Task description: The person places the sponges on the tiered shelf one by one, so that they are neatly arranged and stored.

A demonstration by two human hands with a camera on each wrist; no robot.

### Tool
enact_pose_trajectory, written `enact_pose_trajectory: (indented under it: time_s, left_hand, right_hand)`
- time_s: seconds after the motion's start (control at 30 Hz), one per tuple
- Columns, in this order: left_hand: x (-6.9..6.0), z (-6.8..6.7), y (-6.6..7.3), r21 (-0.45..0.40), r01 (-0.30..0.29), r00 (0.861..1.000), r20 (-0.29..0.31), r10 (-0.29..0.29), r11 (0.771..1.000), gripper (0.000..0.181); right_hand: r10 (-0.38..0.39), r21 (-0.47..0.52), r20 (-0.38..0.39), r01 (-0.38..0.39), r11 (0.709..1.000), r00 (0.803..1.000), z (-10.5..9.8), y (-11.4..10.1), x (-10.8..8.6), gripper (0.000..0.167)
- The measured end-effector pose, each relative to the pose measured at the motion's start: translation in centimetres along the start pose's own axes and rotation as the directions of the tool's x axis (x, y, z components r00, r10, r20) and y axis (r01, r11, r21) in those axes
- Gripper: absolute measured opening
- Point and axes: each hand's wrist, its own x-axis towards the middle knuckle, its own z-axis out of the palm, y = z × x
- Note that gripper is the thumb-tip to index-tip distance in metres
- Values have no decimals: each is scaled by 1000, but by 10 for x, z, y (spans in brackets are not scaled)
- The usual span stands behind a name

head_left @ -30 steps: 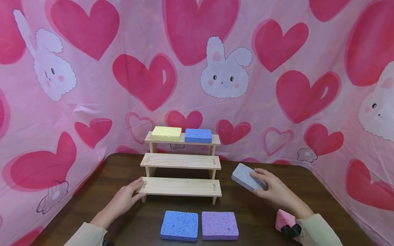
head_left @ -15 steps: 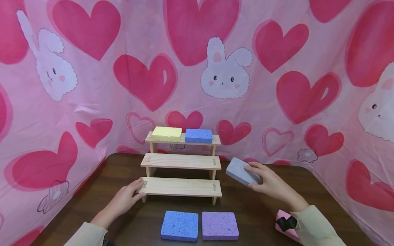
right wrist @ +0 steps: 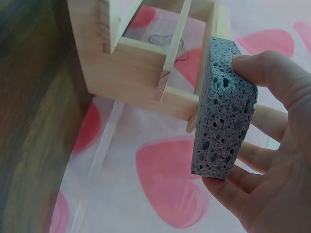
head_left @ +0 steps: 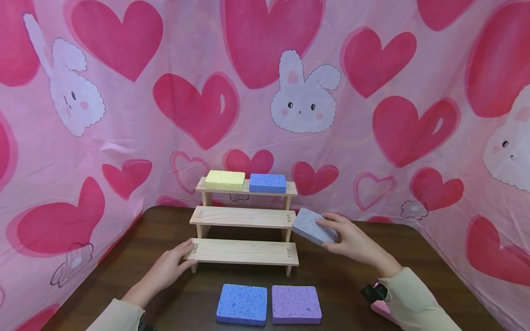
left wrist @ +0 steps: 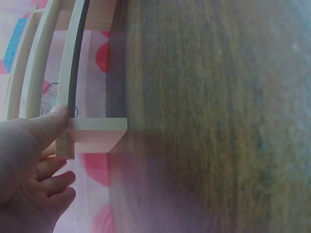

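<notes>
A grey sponge [head_left: 315,226] is pinched between the thumb and fingers of my right hand [head_left: 356,241], tilted, beside the right end of the middle step of a three-step wooden rack [head_left: 244,216]. In the right wrist view the grey sponge [right wrist: 223,111] shows its porous edge, the thumb on one side. My left hand [head_left: 165,271] holds the left end of the lowest step; in the left wrist view its thumb lies on the board [left wrist: 68,87] with the fingers curled beneath. On the top step lie a yellow sponge [head_left: 225,180] and a blue sponge [head_left: 267,183].
In front of the rack, a second blue sponge [head_left: 242,304] and a purple sponge [head_left: 296,304] lie side by side on the dark wooden table [head_left: 339,299]. A pink object [head_left: 383,309] is partly hidden under the right wrist. Heart-patterned cloth [head_left: 256,115] stands behind.
My right hand has moved left and slightly up with the grey sponge, closer to the rack's middle step. The left hand has stayed in place.
</notes>
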Motion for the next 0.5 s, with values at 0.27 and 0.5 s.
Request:
enact_pose_trajectory:
  time_s: [0.27, 0.5]
  left_hand:
    - [0, 0, 1, -1, 0, 1000, -4, 0, 1000, 54]
    - [0, 0, 1, -4, 16, 1000, 5, -16, 1000, 55]
  right_hand:
    - [-12, 18, -1, 12, 1000, 1000, 2, -9, 15, 57]
    - [2, 49, 19, -3, 999, 1000, 2, -15, 27, 58]
